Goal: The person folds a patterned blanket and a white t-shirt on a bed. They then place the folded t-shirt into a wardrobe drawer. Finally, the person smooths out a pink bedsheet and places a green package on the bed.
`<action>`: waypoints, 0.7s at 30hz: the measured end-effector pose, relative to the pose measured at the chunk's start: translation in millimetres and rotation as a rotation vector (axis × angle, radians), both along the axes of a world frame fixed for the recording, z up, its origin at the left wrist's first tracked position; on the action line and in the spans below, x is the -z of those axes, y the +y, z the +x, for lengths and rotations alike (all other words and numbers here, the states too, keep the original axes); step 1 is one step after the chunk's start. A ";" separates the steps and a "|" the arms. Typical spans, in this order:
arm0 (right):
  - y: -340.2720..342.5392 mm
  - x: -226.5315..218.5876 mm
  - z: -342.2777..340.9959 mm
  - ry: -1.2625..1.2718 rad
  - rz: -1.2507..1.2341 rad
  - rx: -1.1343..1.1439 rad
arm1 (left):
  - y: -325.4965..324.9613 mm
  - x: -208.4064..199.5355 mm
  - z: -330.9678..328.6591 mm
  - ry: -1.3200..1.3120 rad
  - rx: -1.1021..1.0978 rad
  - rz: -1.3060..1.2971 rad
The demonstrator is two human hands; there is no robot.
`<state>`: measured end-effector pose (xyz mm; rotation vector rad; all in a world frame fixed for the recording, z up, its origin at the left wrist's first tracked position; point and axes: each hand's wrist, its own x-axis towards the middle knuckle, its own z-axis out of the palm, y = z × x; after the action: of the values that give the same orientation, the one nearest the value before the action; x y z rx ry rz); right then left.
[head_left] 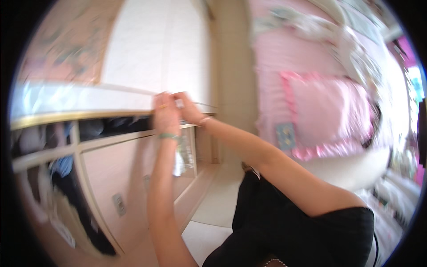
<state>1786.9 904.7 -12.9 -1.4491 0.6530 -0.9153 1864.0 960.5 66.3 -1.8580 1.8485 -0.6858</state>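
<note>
My left hand (166, 115) and my right hand (191, 109) meet at the front edge of a white cabinet top. Both are blurred. My right hand's fingers are curled, and a small whitish thing (179, 103), too smeared to name, shows between the two hands at its fingers. On my left hand the fingers are bent and pressed together, their tips hidden; what they hold, if anything, does not show. A green band (169, 135) circles my left wrist, and a thin bracelet (204, 120) my right. Under the hands runs the cabinet (111, 158), with a pale wooden front.
Dark and light clothes (73, 202) fill open compartments at the left. A white panel (153, 49) stands beyond my hands. To the right is a bed (273, 107) with pink bedding, a frilled pillow (329, 107) and a small blue-grey booklet-like thing (286, 136). Pale floor (233, 75) runs between.
</note>
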 end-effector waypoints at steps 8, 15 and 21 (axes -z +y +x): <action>79.1 -17.5 -27.5 0.069 0.119 -0.060 | 82.1 -12.7 -40.9 0.201 -0.058 -0.017; 153.9 -25.7 -41.0 0.057 0.149 -0.104 | 153.6 -25.9 -64.7 0.183 -0.147 -0.005; 216.4 -25.6 -53.8 0.074 0.218 -0.250 | 221.5 -28.1 -73.5 0.377 -0.259 -0.029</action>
<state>1733.2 1121.1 12.7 -1.3374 0.5904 -0.5799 1790.5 1181.9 94.3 -2.3176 1.7656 -0.2876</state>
